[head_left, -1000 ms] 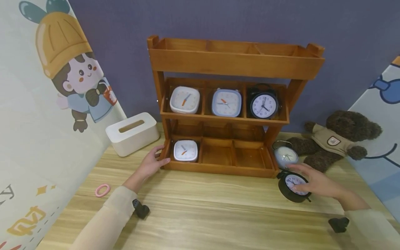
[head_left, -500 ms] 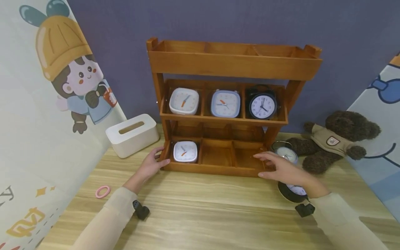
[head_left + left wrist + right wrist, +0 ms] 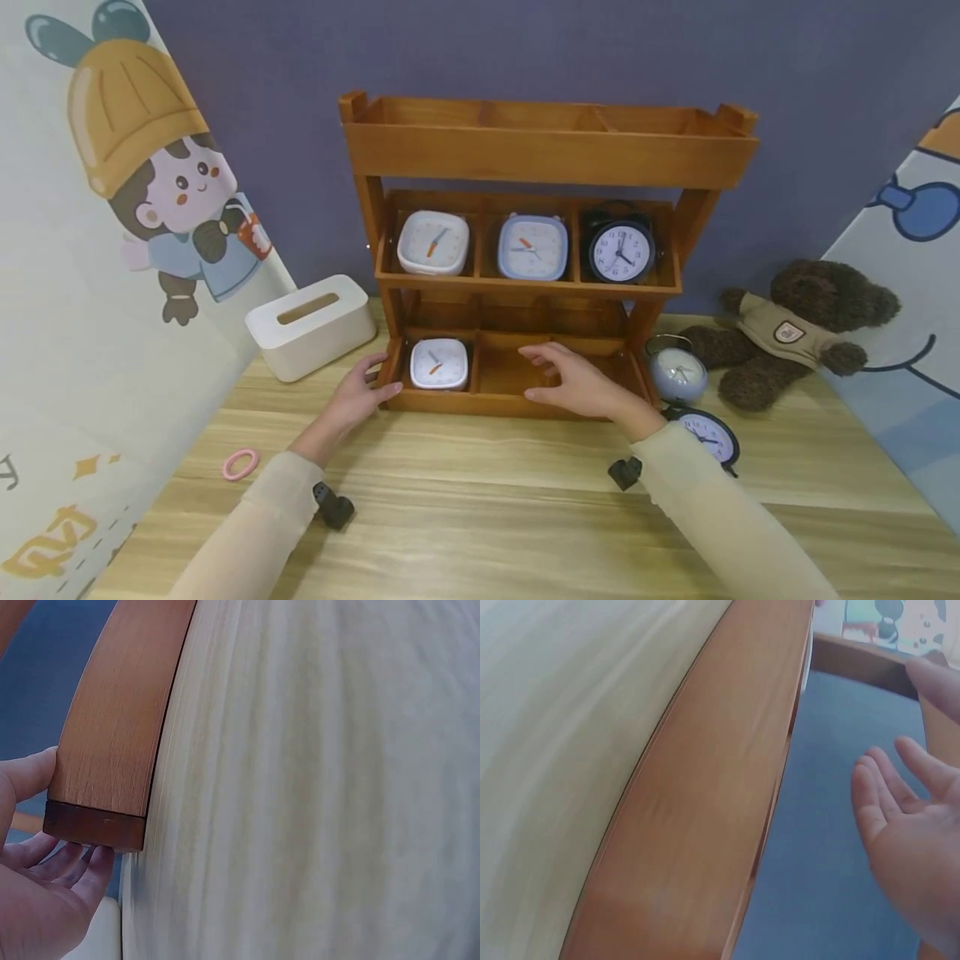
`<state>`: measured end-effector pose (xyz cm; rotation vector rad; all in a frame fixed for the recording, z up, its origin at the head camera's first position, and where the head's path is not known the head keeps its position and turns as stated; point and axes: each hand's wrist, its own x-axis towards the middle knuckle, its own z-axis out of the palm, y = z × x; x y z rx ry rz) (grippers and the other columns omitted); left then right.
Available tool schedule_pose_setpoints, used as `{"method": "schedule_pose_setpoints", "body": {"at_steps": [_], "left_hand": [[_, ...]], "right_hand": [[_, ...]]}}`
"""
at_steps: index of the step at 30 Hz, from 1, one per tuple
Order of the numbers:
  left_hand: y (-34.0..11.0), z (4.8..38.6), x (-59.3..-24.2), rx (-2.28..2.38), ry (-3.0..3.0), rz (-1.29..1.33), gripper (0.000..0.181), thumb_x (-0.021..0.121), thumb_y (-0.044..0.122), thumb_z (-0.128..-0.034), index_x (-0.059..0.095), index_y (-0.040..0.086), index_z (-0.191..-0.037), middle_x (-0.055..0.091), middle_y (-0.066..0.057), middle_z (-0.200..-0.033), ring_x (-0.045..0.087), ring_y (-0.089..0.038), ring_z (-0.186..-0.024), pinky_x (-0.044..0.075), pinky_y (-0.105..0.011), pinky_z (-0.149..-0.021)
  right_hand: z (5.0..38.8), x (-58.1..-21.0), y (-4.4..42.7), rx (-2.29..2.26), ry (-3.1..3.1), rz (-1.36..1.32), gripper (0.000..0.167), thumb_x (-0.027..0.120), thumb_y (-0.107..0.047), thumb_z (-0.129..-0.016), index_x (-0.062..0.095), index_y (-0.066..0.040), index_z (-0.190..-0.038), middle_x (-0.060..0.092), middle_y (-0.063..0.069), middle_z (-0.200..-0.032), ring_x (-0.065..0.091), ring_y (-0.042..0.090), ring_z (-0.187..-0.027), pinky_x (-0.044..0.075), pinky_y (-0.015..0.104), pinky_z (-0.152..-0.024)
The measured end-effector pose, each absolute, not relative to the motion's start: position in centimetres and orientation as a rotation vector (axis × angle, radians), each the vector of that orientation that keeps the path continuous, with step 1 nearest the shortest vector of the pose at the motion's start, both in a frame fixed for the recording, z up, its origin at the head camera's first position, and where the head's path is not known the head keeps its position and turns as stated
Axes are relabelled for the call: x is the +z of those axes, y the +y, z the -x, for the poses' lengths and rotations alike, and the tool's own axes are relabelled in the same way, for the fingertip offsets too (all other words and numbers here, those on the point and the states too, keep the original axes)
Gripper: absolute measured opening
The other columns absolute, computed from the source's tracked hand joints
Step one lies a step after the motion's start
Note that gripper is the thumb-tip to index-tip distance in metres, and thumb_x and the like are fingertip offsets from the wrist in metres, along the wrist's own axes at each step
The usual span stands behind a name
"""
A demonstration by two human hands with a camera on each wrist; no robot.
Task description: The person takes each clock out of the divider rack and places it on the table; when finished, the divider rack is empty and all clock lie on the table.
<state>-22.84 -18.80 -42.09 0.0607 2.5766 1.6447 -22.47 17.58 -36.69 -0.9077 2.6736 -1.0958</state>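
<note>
My left hand (image 3: 356, 402) holds the lower left corner of the brown wooden shelf rack (image 3: 555, 158). In the left wrist view its thumb (image 3: 37, 771) is at the upper edge of the front board, with the fingers bent against the end. Over the bottom row's middle compartment hovers my right hand (image 3: 581, 383), holding nothing, fingers apart and slightly bent. A white square alarm clock (image 3: 439, 364) sits in the bottom left compartment. Above stand a white clock (image 3: 433, 242), a blue-rimmed clock (image 3: 533, 247) and a black round clock (image 3: 621, 252).
Right of the rack are a blue-grey alarm clock (image 3: 678, 373) and a tilted black alarm clock (image 3: 705, 436), partly behind my right sleeve. A brown teddy bear (image 3: 787, 333) lies behind them. At left are a white tissue box (image 3: 318, 337) and a pink ring (image 3: 241, 465).
My right hand has left the black alarm clock on the table and moved left over the bottom row. My left hand stays at the corner. The view shifts slightly.
</note>
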Motion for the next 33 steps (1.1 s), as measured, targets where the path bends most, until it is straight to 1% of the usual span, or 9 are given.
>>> {"method": "schedule_pose_setpoints", "body": {"at_steps": [5, 10, 13, 16, 19, 21, 26, 29, 33], "left_hand": [[-18.8, 22.9, -42.2, 1.641, 2.585, -0.066, 0.067, 0.067, 0.009, -0.0919, 0.032, -0.003, -0.147, 0.030, -0.029, -0.149, 0.033, -0.047, -0.133, 0.040, -0.053, -0.101], [-18.8, 22.9, -42.2, 1.623, 2.590, -0.073, 0.067, 0.067, 0.009, -0.0920, 0.032, -0.003, -0.148, 0.029, -0.027, -0.151, 0.034, -0.046, -0.133, 0.040, -0.052, -0.100], [-18.8, 22.9, -42.2, 1.630, 2.584, -0.066, 0.067, 0.066, 0.009, -0.0919, 0.032, -0.003, -0.148, 0.029, -0.027, -0.150, 0.034, -0.046, -0.133, 0.041, -0.052, -0.100], [-18.8, 22.9, -42.2, 1.645, 2.577, -0.057, 0.067, 0.067, 0.008, -0.0917, 0.032, -0.002, -0.148, 0.030, -0.028, -0.150, 0.034, -0.046, -0.133, 0.041, -0.052, -0.100], [-18.9, 22.8, -42.2, 1.649, 2.584, -0.059, 0.067, 0.067, 0.008, -0.0915, 0.032, -0.003, -0.147, 0.030, -0.027, -0.150, 0.034, -0.046, -0.133, 0.040, -0.052, -0.100], [-18.9, 22.8, -42.2, 1.647, 2.591, -0.064, 0.067, 0.067, 0.009, -0.0914, 0.032, -0.003, -0.147, 0.030, -0.027, -0.151, 0.034, -0.046, -0.133, 0.040, -0.052, -0.100], [-18.9, 22.7, -42.1, 1.651, 2.583, -0.077, 0.067, 0.067, 0.009, -0.0914, 0.032, -0.004, -0.147, 0.030, -0.028, -0.150, 0.033, -0.047, -0.133, 0.040, -0.053, -0.101], [-18.9, 22.6, -42.1, 1.661, 2.575, -0.073, 0.067, 0.067, 0.009, -0.0914, 0.032, -0.004, -0.147, 0.030, -0.030, -0.149, 0.033, -0.047, -0.133, 0.040, -0.053, -0.100], [-18.8, 22.6, -42.1, 1.664, 2.573, -0.060, 0.067, 0.067, 0.009, -0.0911, 0.032, -0.003, -0.147, 0.031, -0.031, -0.148, 0.033, -0.047, -0.133, 0.040, -0.053, -0.100]], "right_hand": [[23.6, -36.9, 14.3, -1.141, 2.671, 0.891, 0.062, 0.074, -0.018, -0.088, 0.047, -0.002, -0.141, 0.051, 0.016, -0.134, 0.049, 0.034, -0.120, 0.043, 0.046, -0.098], [24.8, -37.1, 11.6, -1.134, 2.677, 0.897, 0.063, 0.075, -0.015, -0.087, 0.047, 0.000, -0.141, 0.051, 0.017, -0.132, 0.050, 0.030, -0.119, 0.045, 0.042, -0.097], [25.7, -37.3, 10.2, -1.096, 2.702, 0.888, 0.064, 0.076, -0.016, -0.086, 0.047, -0.001, -0.141, 0.052, 0.016, -0.130, 0.050, 0.028, -0.119, 0.046, 0.038, -0.097], [26.4, -37.4, 8.9, -1.016, 2.735, 0.874, 0.066, 0.078, -0.019, -0.085, 0.048, -0.002, -0.141, 0.052, 0.015, -0.129, 0.051, 0.027, -0.119, 0.045, 0.036, -0.096], [26.9, -37.6, 7.8, -0.933, 2.757, 0.861, 0.068, 0.079, -0.022, -0.084, 0.047, -0.002, -0.141, 0.052, 0.016, -0.130, 0.050, 0.027, -0.120, 0.043, 0.037, -0.099], [27.2, -37.7, 7.1, -0.892, 2.765, 0.858, 0.070, 0.079, -0.024, -0.084, 0.047, -0.002, -0.142, 0.051, 0.018, -0.134, 0.048, 0.029, -0.124, 0.040, 0.038, -0.102], [27.5, -38.2, 5.7, -0.796, 2.764, 0.877, 0.077, 0.079, -0.029, -0.083, 0.042, -0.001, -0.145, 0.042, 0.019, -0.145, 0.036, 0.032, -0.135, 0.030, 0.041, -0.110], [27.7, -38.6, 5.1, -0.741, 2.765, 0.891, 0.080, 0.078, -0.030, -0.083, 0.039, 0.001, -0.146, 0.038, 0.019, -0.149, 0.030, 0.032, -0.139, 0.026, 0.040, -0.112], [27.8, -39.0, 4.8, -0.711, 2.783, 0.894, 0.083, 0.079, -0.030, -0.082, 0.038, 0.003, -0.146, 0.036, 0.021, -0.150, 0.028, 0.034, -0.140, 0.024, 0.041, -0.113]]}}
